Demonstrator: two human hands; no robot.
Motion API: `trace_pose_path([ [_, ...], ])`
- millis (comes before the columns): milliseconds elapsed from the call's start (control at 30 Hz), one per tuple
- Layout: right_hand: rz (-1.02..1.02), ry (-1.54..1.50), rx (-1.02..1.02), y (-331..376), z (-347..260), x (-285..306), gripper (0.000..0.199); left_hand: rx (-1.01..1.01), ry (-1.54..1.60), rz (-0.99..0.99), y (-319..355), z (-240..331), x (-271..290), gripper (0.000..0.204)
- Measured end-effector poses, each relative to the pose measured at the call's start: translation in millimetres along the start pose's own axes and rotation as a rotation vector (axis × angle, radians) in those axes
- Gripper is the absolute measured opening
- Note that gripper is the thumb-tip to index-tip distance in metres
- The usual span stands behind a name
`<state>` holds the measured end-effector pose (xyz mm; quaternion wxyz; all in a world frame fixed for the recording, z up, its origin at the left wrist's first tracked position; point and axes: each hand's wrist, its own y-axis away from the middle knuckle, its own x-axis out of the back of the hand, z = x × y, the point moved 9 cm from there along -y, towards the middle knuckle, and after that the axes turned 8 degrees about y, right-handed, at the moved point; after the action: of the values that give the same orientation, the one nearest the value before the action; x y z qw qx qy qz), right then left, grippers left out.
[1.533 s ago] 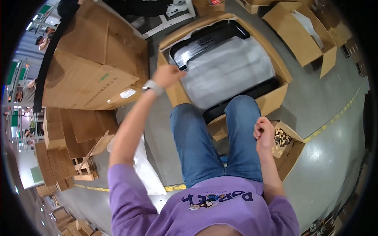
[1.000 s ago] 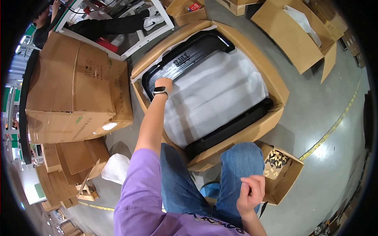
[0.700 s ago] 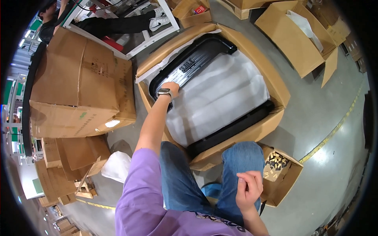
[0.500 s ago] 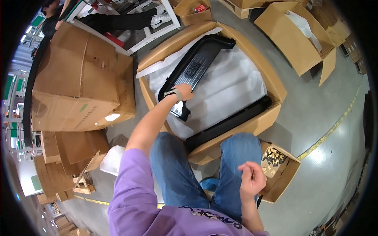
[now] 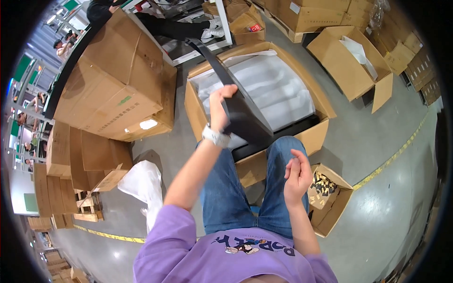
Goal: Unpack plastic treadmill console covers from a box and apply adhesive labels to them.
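A long, flat black panel [image 5: 236, 101] slants up out of the large open carton [image 5: 198, 108], gripped by the left hand [image 5: 219, 106], fingers clamped round its edge. White foam sheeting [image 5: 269, 89] lines the carton. Right hand [image 5: 296, 177] hovers empty, fingers loosely curled, near a small box of wooden pieces [image 5: 330, 193]; bare floor lies right.

The long black panel [image 5: 238, 106] in my left hand [image 5: 218, 107] looks like matt plastic, smooth along its face. The open box [image 5: 321, 96] under it is plain brown corrugated cardboard, lined with white, softly glossy foam or plastic sheet [image 5: 273, 87]; I cannot quite tell which. My jeans [image 5: 226, 193] are blue denim.
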<state>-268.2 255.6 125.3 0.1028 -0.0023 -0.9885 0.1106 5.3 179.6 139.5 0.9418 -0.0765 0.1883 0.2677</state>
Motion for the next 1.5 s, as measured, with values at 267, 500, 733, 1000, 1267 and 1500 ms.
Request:
trace_pose_path([
  [267,-0.223,0.233,0.597,69.9,-101.9,-27.6,0.044,-0.232,-0.136,0.355,169.6,69.2,42.2,0.04],
  [500,0.044,0.39,0.738,99.0,-78.8,54.9,0.049,-0.04,-0.049,0.237,253.4,64.2,9.7,0.038],
  [733,-0.176,0.037,-0.087,51.5,16.7,101.0,0.03,-0.056,-0.534,-0.172,260.4,0.6,-34.6,0.027],
  [1000,-0.265,0.431,-0.307,2.4,142.2,140.2,0.036,-0.28,-1.526,-0.253,228.7,21.2,7.1,0.024],
  [1267,-0.077,0.19,-0.082,-12.2,42.7,112.6,0.029,-0.107,-1.534,-0.254,218.5,-4.5,49.1,0.024],
  [1500,-0.476,-0.19,-0.028,40.1,-26.5,-7.3,0.028,0.275,-0.126,-0.201,212.4,-29.3,10.6,0.031],
])
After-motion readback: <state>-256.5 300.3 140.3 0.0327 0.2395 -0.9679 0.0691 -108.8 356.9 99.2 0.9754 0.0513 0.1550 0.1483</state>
